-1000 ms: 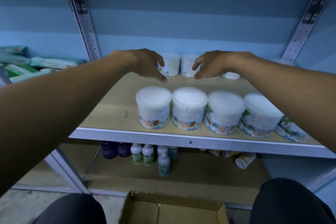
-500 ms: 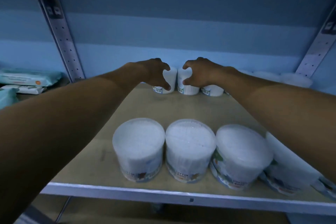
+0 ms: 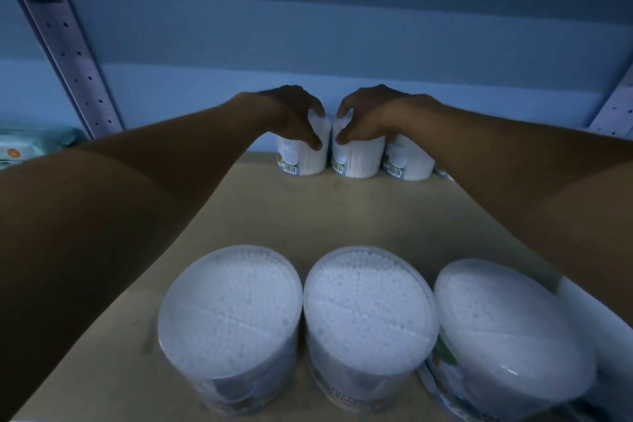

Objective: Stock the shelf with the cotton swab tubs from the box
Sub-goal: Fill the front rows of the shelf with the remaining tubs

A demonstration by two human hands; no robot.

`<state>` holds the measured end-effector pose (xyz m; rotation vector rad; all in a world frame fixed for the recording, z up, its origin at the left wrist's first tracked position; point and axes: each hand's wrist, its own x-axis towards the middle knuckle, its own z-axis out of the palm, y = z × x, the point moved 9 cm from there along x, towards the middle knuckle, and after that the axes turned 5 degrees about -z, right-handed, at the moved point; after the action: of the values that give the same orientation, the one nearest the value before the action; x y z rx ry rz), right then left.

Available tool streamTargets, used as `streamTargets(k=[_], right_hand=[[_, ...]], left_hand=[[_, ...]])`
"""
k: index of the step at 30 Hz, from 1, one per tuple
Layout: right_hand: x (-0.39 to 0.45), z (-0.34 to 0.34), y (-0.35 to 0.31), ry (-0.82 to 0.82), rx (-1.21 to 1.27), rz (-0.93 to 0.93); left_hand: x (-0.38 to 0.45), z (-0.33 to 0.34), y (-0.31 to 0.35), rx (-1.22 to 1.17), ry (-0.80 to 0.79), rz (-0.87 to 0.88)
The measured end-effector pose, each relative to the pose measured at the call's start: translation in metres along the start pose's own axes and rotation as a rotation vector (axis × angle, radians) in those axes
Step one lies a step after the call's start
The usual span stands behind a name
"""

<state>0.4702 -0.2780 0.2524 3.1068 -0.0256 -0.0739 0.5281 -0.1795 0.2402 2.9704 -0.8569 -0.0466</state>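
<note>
Both my arms reach to the back of the wooden shelf (image 3: 308,209). My left hand (image 3: 291,116) curls over the top of a clear cotton swab tub (image 3: 305,161) at the rear wall. Beside it, my right hand (image 3: 370,116) grips the neighbouring tub (image 3: 359,161) from above, thumb on its front. A third rear tub (image 3: 407,161) stands just right of these, partly hidden by my right forearm. Three more tubs line the front edge: left (image 3: 229,319), middle (image 3: 370,315) and right (image 3: 507,336), their lids facing me.
A perforated metal upright (image 3: 65,44) rises at the left and another (image 3: 616,106) at the right. Wipe packets (image 3: 20,144) lie on the neighbouring shelf at the far left. A further tub (image 3: 603,319) shows at the right edge under my forearm.
The view has moved closer and lower over the shelf. Both hands reached from above the front row to the rear row and closed over the two back tubs.
</note>
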Motion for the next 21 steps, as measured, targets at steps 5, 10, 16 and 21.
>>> streamTargets(k=[5, 10, 16, 21], right_hand=[[0.000, -0.001, -0.001, -0.016, 0.013, 0.021], [-0.006, -0.001, -0.002, -0.038, 0.030, 0.035], [-0.024, 0.000, -0.009, -0.077, 0.077, 0.059], [-0.048, -0.007, -0.021, -0.047, 0.108, 0.023]], left_hand=[[0.003, -0.001, -0.001, 0.022, -0.026, -0.006], [-0.005, -0.001, 0.000, 0.021, -0.060, -0.021], [-0.023, 0.000, 0.000, 0.035, -0.104, -0.055], [-0.048, -0.001, 0.004, 0.063, -0.144, -0.068]])
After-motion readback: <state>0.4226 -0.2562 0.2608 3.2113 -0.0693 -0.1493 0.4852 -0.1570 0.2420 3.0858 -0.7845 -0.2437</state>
